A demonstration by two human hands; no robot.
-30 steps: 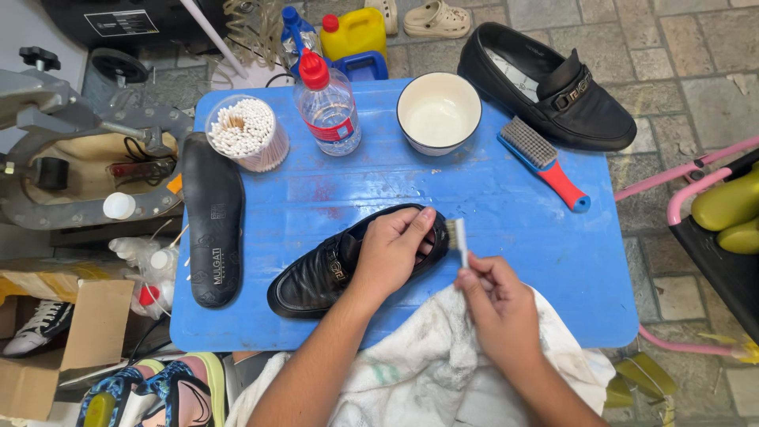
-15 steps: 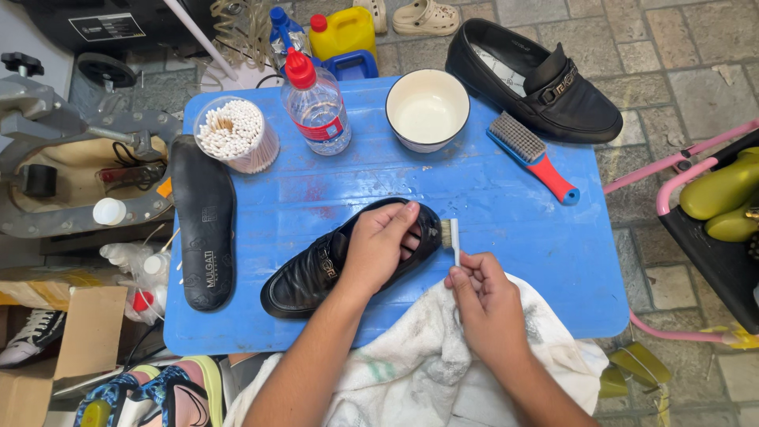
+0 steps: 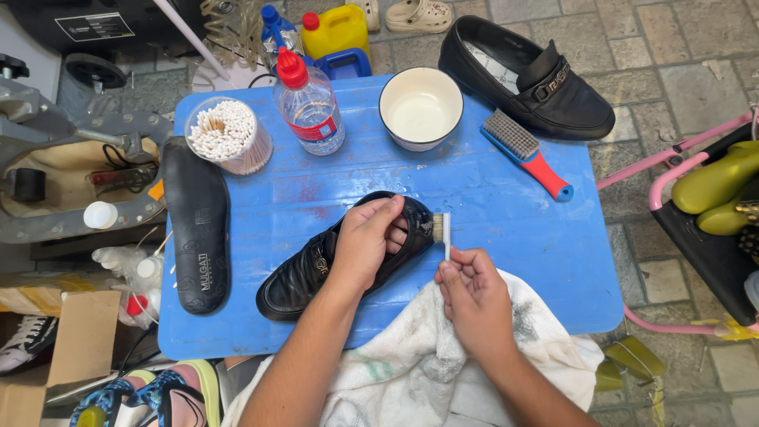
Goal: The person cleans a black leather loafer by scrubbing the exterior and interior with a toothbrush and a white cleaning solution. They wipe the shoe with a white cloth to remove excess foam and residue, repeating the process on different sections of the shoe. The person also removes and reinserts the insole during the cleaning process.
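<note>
On the blue surface [image 3: 506, 198], near its front edge: black loafer [image 3: 332, 257] lying on its side | left hand [image 3: 368, 241], fingers wrapped over the loafer's heel opening, gripping it | right hand [image 3: 470, 296], fingers pinched shut on a small white brush [image 3: 443, 231], bristles touching the heel | stained white cloth [image 3: 427, 364] under the right wrist.

Beyond my left hand [image 3: 365, 241], at the far edge of the blue table [image 3: 506, 198], stands a clear plastic bottle [image 3: 308, 103] with a red cap and a red-and-white label band around its middle. Left of it sits a clear round tub of cotton swabs [image 3: 228, 134]. Farther off, past the table, are a yellow jug [image 3: 335, 30] with a red cap and a blue bottle [image 3: 277, 28]. Far to my left, a white rectangular label [image 3: 83, 25] is stuck on a black case, and nearer me lies an open brown cardboard box [image 3: 32, 348].
</note>
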